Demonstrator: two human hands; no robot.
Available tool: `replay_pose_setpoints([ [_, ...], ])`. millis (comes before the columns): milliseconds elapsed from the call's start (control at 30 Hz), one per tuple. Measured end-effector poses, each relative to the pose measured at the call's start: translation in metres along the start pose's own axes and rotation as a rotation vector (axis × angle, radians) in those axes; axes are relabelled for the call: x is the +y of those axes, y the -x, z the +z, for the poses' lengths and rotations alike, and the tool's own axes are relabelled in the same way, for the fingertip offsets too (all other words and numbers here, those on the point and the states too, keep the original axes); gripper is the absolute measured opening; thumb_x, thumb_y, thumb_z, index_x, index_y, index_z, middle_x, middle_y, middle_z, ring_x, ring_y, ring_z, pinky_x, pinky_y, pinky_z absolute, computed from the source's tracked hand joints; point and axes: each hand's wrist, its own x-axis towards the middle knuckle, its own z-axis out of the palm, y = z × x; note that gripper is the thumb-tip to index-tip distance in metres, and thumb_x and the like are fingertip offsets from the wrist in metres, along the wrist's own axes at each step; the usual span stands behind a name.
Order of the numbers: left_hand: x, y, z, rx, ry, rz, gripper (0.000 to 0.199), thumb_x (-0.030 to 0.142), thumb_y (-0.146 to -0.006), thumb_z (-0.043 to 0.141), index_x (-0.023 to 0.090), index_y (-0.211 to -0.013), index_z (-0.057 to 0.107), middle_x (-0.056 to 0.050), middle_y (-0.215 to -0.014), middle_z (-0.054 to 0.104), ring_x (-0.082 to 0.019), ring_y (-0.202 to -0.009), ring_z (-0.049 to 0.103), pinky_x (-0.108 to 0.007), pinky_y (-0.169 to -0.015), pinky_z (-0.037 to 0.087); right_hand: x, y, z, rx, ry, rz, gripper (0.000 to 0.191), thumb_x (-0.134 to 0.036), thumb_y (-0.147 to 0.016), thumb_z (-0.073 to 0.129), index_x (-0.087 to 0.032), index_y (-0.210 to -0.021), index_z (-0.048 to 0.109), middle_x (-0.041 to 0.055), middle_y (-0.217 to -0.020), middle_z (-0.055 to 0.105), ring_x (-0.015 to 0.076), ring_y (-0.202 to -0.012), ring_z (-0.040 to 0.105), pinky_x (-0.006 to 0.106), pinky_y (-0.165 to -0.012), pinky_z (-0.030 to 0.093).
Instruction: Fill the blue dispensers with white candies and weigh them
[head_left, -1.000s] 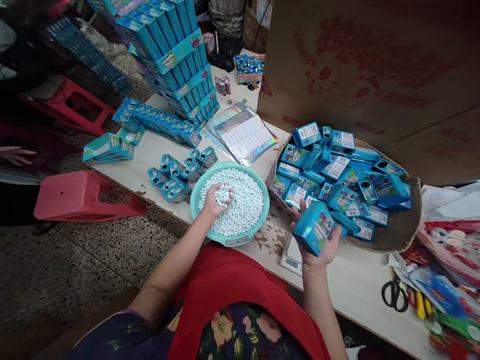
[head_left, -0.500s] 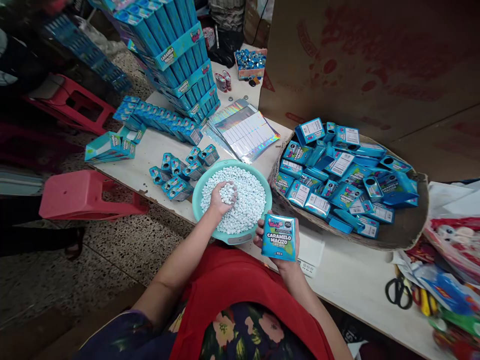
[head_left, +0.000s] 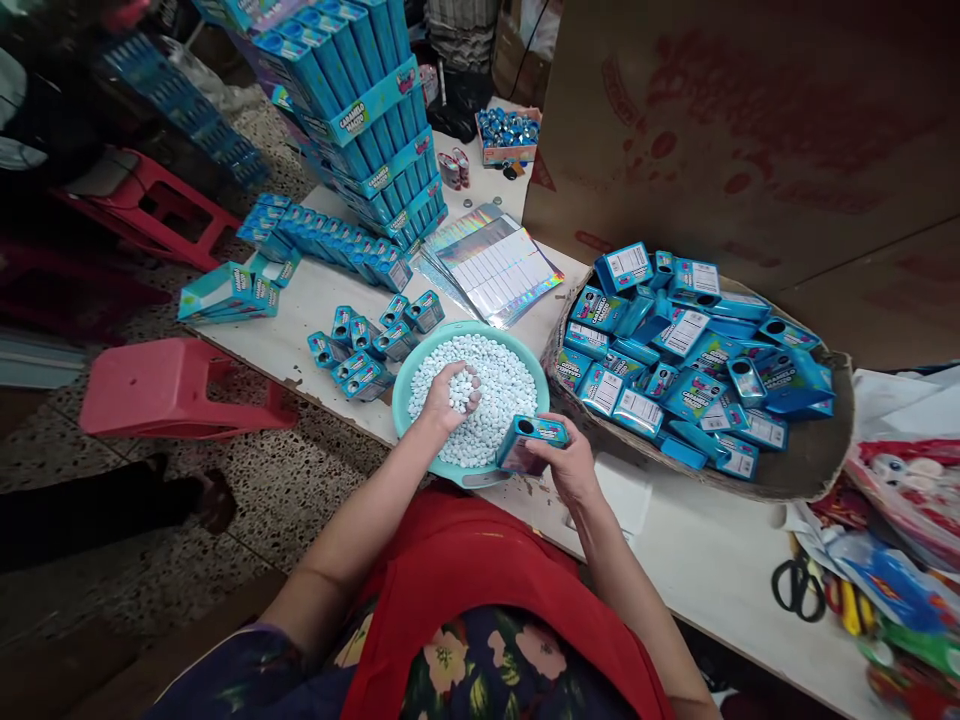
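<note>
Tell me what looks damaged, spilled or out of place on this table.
The table looks damaged: its white surface is worn to brown beside the bowl of white pieces. Blue boxes in the cardboard tray lie jumbled at odd angles, unlike the neater row of boxes farther left. I see no clear spill.

We record white pellets (head_left: 496, 375) around the left hand (head_left: 448, 400), in a mint-green basin (head_left: 400, 405). In the right hand (head_left: 571, 462) we find a blue box (head_left: 516, 445) with a black circle. Beyond both we note rainbow-edged silver sheets (head_left: 499, 275); left of both, a pinkish-red stool (head_left: 150, 385).
</note>
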Motion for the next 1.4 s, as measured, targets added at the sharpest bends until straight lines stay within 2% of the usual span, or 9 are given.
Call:
replay_pose_setpoints([
  [100, -0.001, 0.021, 0.026, -0.058, -0.005, 0.134, 0.019, 0.034, -0.071, 0.060, 0.018, -0.072, 0.052, 0.001, -0.058, 0.052, -0.010, -0.046, 0.050, -0.019, -0.039, 0.036, -0.004, -0.002, 0.016, 0.054, 0.301, -0.165, 0.051, -0.040, -0.052, 0.086, -0.021, -0.095, 0.066, 0.0004, -0.081, 0.068, 0.0196, -0.074, 0.063, 0.033, -0.069, 0.050],
  [200, -0.013, 0.029, 0.045, -0.060, -0.054, 0.350, 0.020, 0.035, -0.070, 0.061, 0.017, -0.068, 0.052, 0.000, -0.062, 0.056, -0.013, -0.054, 0.056, -0.024, -0.049, 0.044, -0.003, -0.006, 0.031, 0.085, 0.523, -0.391, 0.045, -0.042, -0.059, 0.082, -0.021, -0.096, 0.066, 0.0038, -0.093, 0.066, 0.0233, -0.088, 0.061, 0.037, -0.080, 0.047],
  [300, -0.026, 0.026, 0.050, -0.032, -0.134, 0.515, 0.018, 0.031, -0.070, 0.064, 0.016, -0.068, 0.054, -0.001, -0.064, 0.058, -0.015, -0.060, 0.060, -0.026, -0.055, 0.047, -0.001, -0.010, 0.041, 0.088, 0.655, -0.539, 0.037, -0.041, -0.068, 0.077, -0.022, -0.098, 0.064, 0.0047, -0.096, 0.065, 0.0244, -0.095, 0.058, 0.037, -0.085, 0.044],
  [400, -0.031, 0.021, 0.049, -0.003, -0.158, 0.593, 0.017, 0.029, -0.072, 0.063, 0.017, -0.067, 0.053, 0.001, -0.061, 0.056, -0.014, -0.059, 0.060, -0.026, -0.058, 0.047, -0.002, -0.011, 0.047, 0.078, 0.743, -0.607, 0.030, -0.037, -0.074, 0.072, -0.023, -0.099, 0.063, 0.0052, -0.097, 0.065, 0.0248, -0.097, 0.057, 0.037, -0.085, 0.043],
  [567, -0.027, 0.022, 0.054, 0.042, -0.205, 0.633, 0.022, 0.031, -0.073, 0.066, 0.018, -0.065, 0.050, 0.002, -0.059, 0.052, -0.011, -0.054, 0.055, -0.024, -0.055, 0.045, -0.007, -0.009, 0.051, 0.022, 0.832, -0.635, 0.024, -0.031, -0.077, 0.069, -0.022, -0.098, 0.062, 0.0051, -0.096, 0.066, 0.0251, -0.095, 0.055, 0.036, -0.083, 0.042],
  [733, -0.025, 0.023, 0.059, 0.043, -0.199, 0.622, 0.028, 0.035, -0.073, 0.069, 0.018, -0.064, 0.048, 0.002, -0.057, 0.049, -0.010, -0.052, 0.053, -0.023, -0.052, 0.042, -0.011, -0.011, 0.052, 0.063, 0.797, -0.636, 0.026, -0.036, -0.077, 0.070, -0.022, -0.098, 0.062, 0.0054, -0.096, 0.066, 0.0253, -0.095, 0.057, 0.037, -0.083, 0.043],
  [1000, -0.022, 0.023, 0.058, 0.041, -0.229, 0.671, 0.026, 0.035, -0.073, 0.068, 0.018, -0.065, 0.050, 0.002, -0.058, 0.050, -0.010, -0.051, 0.051, -0.022, -0.049, 0.038, -0.015, -0.014, 0.053, 0.062, 0.760, -0.665, 0.025, -0.035, -0.077, 0.069, -0.022, -0.097, 0.063, 0.0056, -0.095, 0.066, 0.0253, -0.095, 0.057, 0.038, -0.084, 0.044],
  [1233, -0.022, 0.020, 0.061, 0.057, -0.254, 0.679, 0.031, 0.038, -0.076, 0.068, 0.018, -0.060, 0.050, 0.003, -0.053, 0.048, -0.011, -0.052, 0.054, -0.024, -0.054, 0.042, -0.023, -0.020, 0.054, 0.078, 0.762, -0.639, 0.024, -0.038, -0.077, 0.068, -0.023, -0.095, 0.063, 0.0056, -0.095, 0.067, 0.0262, -0.095, 0.058, 0.039, -0.083, 0.045],
  [1400, -0.025, 0.015, 0.062, 0.085, -0.274, 0.729, 0.027, 0.037, -0.076, 0.069, 0.018, -0.063, 0.054, 0.002, -0.056, 0.053, -0.011, -0.056, 0.056, -0.025, -0.060, 0.044, -0.022, -0.023, 0.053, 0.070, 0.797, -0.614, 0.027, -0.037, -0.074, 0.071, -0.023, -0.096, 0.063, 0.0053, -0.096, 0.068, 0.0268, -0.094, 0.058, 0.039, -0.082, 0.045],
])
